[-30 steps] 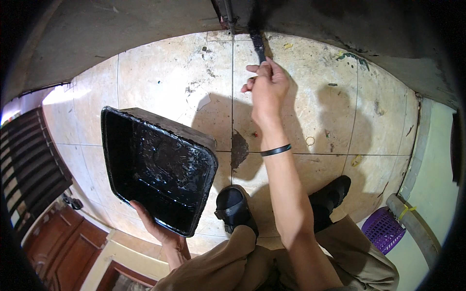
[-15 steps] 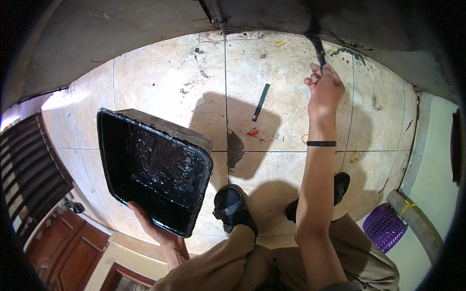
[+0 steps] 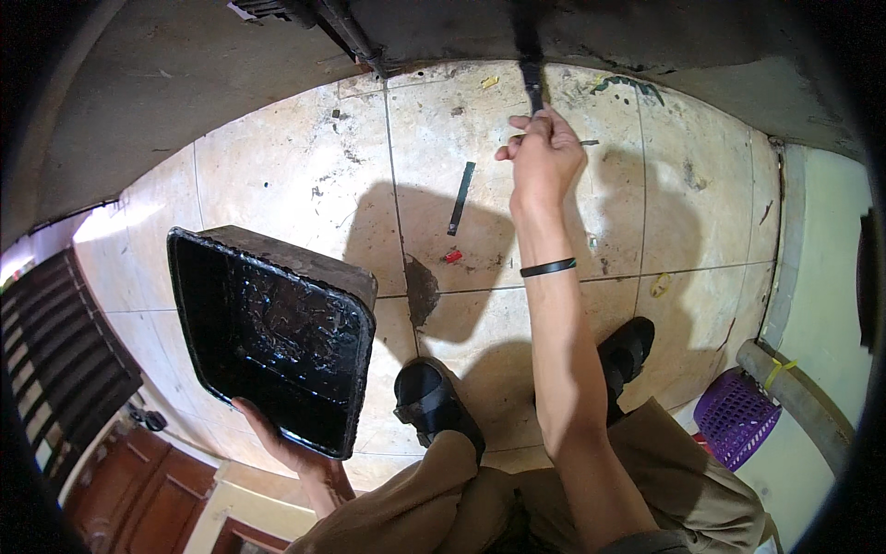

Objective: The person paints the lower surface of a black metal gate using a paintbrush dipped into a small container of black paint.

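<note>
My left hand (image 3: 286, 448) grips the lower rim of a black rectangular tub (image 3: 268, 240), thumb inside and the other fingers hidden beneath. The tub is tilted toward me; glossy black paint (image 3: 295, 314) coats its inside. Stretched out ahead, my right hand (image 3: 546, 152) is closed on a dark paintbrush (image 3: 534, 88). The brush's far end meets the lower part of a dark grey panel (image 3: 434, 37), where a wet black streak (image 3: 527, 39) runs upward. A thin dark tip (image 3: 589, 142) pokes out at the right of this hand; I cannot tell what it belongs to.
On the stained tile floor (image 3: 305, 138) lie a dark flat strip (image 3: 461, 198) and a small red piece (image 3: 452, 257). My sandalled feet (image 3: 434, 402) stand below. A purple basket (image 3: 736, 420) and a grey pipe (image 3: 796, 392) are by the right wall; a slatted black rack (image 3: 60, 351) stands left.
The view has shifted slightly. My right hand has moved left with the brush along the panel's lower part. My left hand keeps its grip on the tub, which stays tilted.
</note>
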{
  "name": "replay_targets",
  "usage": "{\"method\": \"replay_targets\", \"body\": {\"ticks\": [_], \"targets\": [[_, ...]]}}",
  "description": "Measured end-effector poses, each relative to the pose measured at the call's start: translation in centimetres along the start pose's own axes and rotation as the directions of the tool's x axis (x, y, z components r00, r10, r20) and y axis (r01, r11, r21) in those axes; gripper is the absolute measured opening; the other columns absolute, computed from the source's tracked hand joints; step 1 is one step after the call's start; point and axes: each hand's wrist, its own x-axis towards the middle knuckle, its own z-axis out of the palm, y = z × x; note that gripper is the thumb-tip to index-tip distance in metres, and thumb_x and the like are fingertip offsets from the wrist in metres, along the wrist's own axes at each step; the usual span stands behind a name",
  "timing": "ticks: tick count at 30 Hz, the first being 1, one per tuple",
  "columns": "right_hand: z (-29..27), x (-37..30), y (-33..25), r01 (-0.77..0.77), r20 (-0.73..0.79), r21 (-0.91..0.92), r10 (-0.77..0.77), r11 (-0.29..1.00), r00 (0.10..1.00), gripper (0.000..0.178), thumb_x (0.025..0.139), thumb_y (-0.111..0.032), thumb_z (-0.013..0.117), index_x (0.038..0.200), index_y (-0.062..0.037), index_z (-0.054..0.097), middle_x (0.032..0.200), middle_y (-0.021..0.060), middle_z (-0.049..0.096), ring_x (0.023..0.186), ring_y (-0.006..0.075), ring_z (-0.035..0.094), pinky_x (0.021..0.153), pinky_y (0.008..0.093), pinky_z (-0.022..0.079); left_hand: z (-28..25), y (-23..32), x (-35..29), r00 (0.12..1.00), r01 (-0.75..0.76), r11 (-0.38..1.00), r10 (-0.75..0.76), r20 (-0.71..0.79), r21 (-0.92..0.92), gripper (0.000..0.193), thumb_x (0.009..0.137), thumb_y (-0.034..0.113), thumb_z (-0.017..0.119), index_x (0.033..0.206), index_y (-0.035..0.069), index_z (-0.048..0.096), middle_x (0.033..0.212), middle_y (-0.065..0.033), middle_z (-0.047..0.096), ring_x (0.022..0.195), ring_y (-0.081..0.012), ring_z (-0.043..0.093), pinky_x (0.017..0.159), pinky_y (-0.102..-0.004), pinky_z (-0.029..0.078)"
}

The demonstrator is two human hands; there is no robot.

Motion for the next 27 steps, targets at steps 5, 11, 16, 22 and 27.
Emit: {"method": "replay_targets", "body": {"ticks": [5, 11, 16, 22, 27], "targets": [[-1.6, 0.5, 0.2, -0.019, 0.041, 0.027, 0.018, 0.999, 0.999, 0.032, 0.104, -0.006, 0.047, 0.13, 0.0105, 0.05, 0.089, 0.0156, 0.066, 0.053, 0.0102, 0.052, 0.044, 0.0287, 0.05, -0.2, -0.1, 0.0, 1.0, -0.012, 0.999, 0.012, -0.004, 0.031, 0.092, 0.089, 0.068, 0.06, 0.159, 0.016, 0.029, 0.164, -0.012, 0.027, 0.15, -0.033, 0.027, 0.123, -0.0531, 0.025], [-6.9, 5.3, -1.8, 0.106, -0.046, 0.083, -0.103, 0.991, 0.994, 0.028, 0.102, -0.006, 0.047, 0.123, 0.0105, 0.054, 0.092, 0.0177, 0.066, 0.055, 0.0107, 0.051, 0.05, 0.0308, 0.051, -0.2, 0.0, -0.2, 0.999, -0.008, 0.999, 0.01, -0.032, 0.043, 0.091, 0.09, 0.067, 0.059, 0.159, 0.017, 0.028, 0.164, -0.0111, 0.025, 0.151, -0.0329, 0.025, 0.124, -0.0526, 0.024], [-7.2, 4.2, -2.3, 0.037, -0.063, 0.045, -0.035, 0.998, 0.997, 0.028, 0.103, -0.008, 0.047, 0.121, 0.012, 0.054, 0.09, 0.0173, 0.065, 0.056, 0.0113, 0.051, 0.05, 0.0313, 0.051, 0.3, -0.1, -0.4, 0.998, -0.043, 0.982, 0.035, 0.049, 0.184, 0.1, 0.086, 0.078, 0.048, 0.161, 0.02, 0.017, 0.166, -0.013, 0.016, 0.151, -0.0395, 0.023, 0.12, -0.0588, 0.032], [-6.0, 4.1, -2.3, 0.075, -0.025, 0.018, -0.074, 0.997, 0.997, 0.026, 0.103, -0.008, 0.047, 0.117, 0.0117, 0.058, 0.087, 0.0154, 0.064, 0.056, 0.0114, 0.051, 0.049, 0.031, 0.051, 0.5, -0.2, -0.6, 0.998, -0.057, 0.981, 0.052, 0.032, 0.183, 0.101, 0.085, 0.078, 0.05, 0.161, 0.02, 0.018, 0.166, -0.0127, 0.017, 0.15, -0.0391, 0.024, 0.12, -0.0594, 0.031], [-8.1, 2.6, -4.3, 0.109, -0.023, 0.112, -0.107, 0.988, 0.994, 0.027, 0.104, -0.01, 0.049, 0.123, 0.0075, 0.058, 0.086, 0.0117, 0.064, 0.054, 0.0102, 0.049, 0.049, 0.0312, 0.05, 0.1, -0.2, -0.6, 0.998, -0.056, 0.997, 0.057, -0.019, 0.05, 0.091, 0.09, 0.067, 0.058, 0.159, 0.017, 0.028, 0.165, -0.0118, 0.024, 0.151, -0.0336, 0.024, 0.124, -0.0535, 0.021]]}}
